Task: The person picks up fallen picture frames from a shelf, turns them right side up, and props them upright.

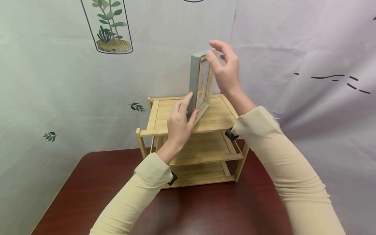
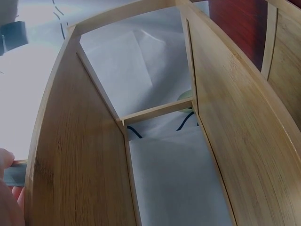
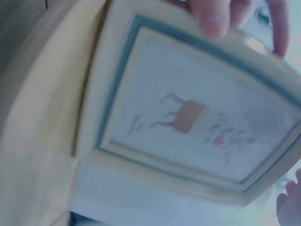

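Observation:
A picture frame (image 1: pixel 203 80) with pale blue-grey sides stands upright on the top shelf (image 1: pixel 164 112) of a light wooden rack. Its picture (image 3: pixel 188 113) shows a small brown shape and a pink spot. My left hand (image 1: pixel 180 122) holds the frame's near lower edge, thumb on the front and fingers along the side. The left wrist view catches part of that hand (image 2: pixel 8 202) around the blue-grey edge (image 2: pixel 15 174). At the upper corner, my right hand (image 1: pixel 226 67) grips the top edge, its thumb (image 3: pixel 214 19) over the front border and fingers behind.
Below the top shelf, the rack has a middle shelf (image 1: pixel 202 148) and a bottom shelf (image 1: pixel 202 173). It stands on a dark red table (image 1: pixel 111 195). Behind hangs a pale cloth (image 1: pixel 164 39) printed with plants and leaves. Both wrists wear dark straps.

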A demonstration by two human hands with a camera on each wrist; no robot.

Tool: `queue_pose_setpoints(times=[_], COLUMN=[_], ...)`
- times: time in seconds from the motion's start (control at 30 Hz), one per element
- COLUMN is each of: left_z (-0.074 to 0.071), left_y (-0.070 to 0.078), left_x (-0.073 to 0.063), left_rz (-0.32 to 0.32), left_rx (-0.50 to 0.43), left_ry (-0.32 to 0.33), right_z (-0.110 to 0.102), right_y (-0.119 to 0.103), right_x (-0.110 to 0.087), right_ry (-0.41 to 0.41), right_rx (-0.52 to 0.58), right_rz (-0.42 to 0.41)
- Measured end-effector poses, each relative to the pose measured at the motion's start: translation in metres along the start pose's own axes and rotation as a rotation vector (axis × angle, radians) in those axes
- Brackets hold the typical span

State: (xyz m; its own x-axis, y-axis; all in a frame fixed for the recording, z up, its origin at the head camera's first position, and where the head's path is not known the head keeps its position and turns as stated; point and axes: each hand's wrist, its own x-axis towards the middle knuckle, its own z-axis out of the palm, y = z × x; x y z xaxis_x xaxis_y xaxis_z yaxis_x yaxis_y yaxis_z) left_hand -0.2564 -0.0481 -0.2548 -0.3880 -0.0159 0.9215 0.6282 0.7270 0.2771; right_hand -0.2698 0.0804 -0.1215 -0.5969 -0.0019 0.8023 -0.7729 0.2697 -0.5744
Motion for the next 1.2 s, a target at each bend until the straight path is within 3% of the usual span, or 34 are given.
queue_pose_setpoints(times=[0.07,0.2,0.43,0.73,0.97,1.07,1.2], left_z=[0.000,0.000,0.000,-0.008,-0.022,-0.027,-0.034], left_y=[0.000,0.000,0.000,-0.005,-0.018,-0.027,-0.036], left_x=[0.000,0.000,-0.001,0.000,0.007,0.012,0.019], left_rz=[0.002,0.003,0.001,0.025,-0.038,-0.061,-0.077], left_rx=[0.003,0.004,0.004,-0.027,-0.051,-0.083,-0.137], left_ry=[0.001,-0.002,-0.019,-0.069,-0.067,-0.121,-0.277], right_z=[0.001,0.009,0.016,0.015,0.014,0.013,0.012], right_y=[-0.014,-0.008,0.012,0.007,0.005,0.006,0.005], right_x=[-0.004,-0.002,0.002,0.002,0.002,0.003,0.003], right_ry=[-0.083,-0.189,-0.144,-0.184,-0.195,-0.184,-0.187], right_rx=[-0.078,-0.224,-0.233,-0.277,-0.305,-0.300,-0.311], right_rz=[-0.047,-0.130,-0.272,-0.237,-0.240,-0.267,-0.257])
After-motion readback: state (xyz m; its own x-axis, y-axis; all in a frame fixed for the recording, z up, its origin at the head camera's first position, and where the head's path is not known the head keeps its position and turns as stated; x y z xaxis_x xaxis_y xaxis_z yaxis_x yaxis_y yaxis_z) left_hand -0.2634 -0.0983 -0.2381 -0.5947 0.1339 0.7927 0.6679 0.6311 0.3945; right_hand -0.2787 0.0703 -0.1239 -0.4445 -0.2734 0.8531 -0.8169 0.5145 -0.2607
